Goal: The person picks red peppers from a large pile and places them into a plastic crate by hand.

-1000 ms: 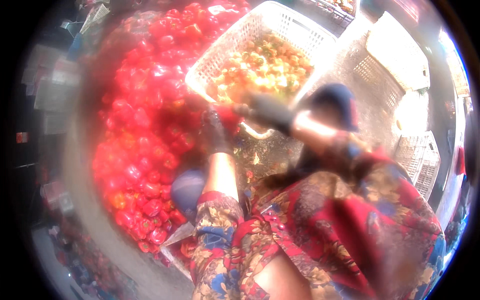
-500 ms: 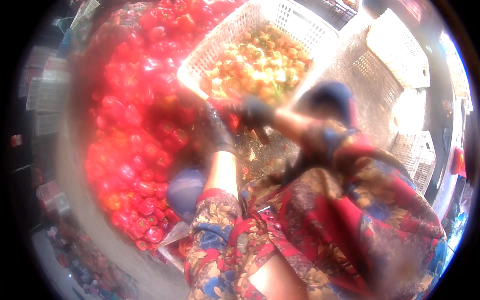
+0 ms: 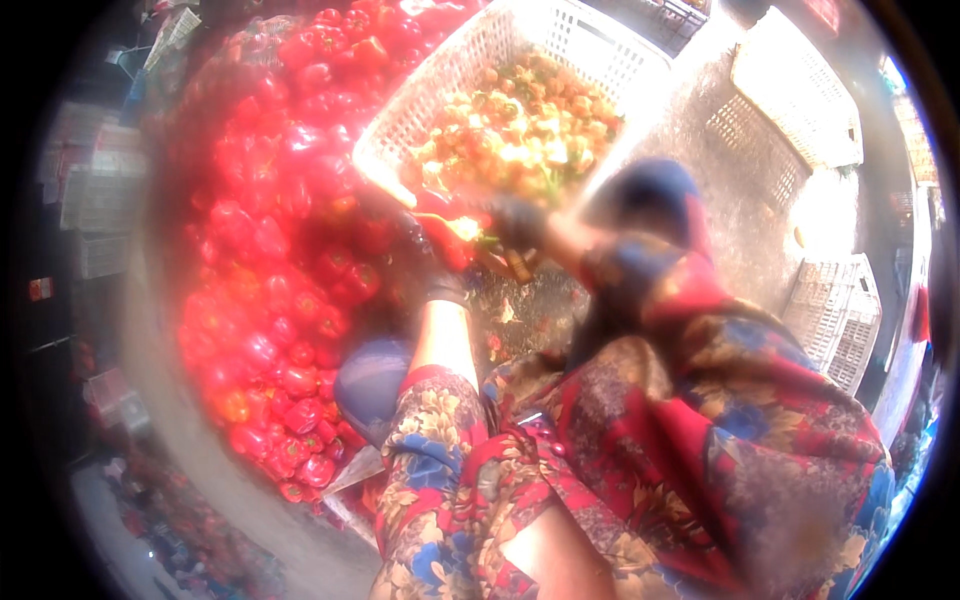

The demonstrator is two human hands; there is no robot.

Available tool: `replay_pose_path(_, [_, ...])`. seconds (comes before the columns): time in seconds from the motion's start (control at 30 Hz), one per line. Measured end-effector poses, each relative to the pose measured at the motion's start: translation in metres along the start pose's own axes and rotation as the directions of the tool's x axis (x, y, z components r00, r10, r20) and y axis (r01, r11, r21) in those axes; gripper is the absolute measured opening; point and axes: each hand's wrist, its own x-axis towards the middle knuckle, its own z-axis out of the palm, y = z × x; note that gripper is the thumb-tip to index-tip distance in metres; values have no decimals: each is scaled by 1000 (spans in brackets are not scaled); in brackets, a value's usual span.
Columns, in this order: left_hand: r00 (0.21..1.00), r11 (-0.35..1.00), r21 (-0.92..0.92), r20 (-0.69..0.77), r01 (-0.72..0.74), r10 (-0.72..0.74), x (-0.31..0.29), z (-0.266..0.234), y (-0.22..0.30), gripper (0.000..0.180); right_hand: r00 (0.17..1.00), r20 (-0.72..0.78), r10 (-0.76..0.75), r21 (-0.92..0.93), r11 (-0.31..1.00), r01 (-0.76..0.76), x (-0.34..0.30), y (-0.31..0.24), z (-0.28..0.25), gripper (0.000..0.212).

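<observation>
Background beyond red peppers shows an unreadable red patch

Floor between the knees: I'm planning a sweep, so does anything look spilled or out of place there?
Yes, slightly: small scraps lie loose on the floor near the white crate. They look out of place because the pepper cores are collected in the crate; blur hides exactly what the scraps are.
</observation>
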Motion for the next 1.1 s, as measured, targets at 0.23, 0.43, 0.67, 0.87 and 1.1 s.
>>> replay_pose_path(0.23, [996,979,194,72,-62,49,6,-18,10,61,687,415,-597,-887,-99,450,2,-8,7,36])
replay_pose_path(0.43, [998,968,252,-51,-12,26,-35,32,45,54,976,-175,-131,-657,754,-17,-19,-29,27,41])
replay_pose_path(0.67, [995,952,295,26,81,-93,-49,35,75,45,750,317,-580,-855,168,491,-69,-37,54,57])
replay_pose_path(0.87, [962,954,149,45,261,-270,-51,38,77,40,850,345,-399,-938,-121,324,-64,-35,56,61])
replay_pose_path(1.1, [959,957,66,-18,282,-282,-22,-12,48,56,831,381,-405,-919,-267,291,-42,-28,69,52])
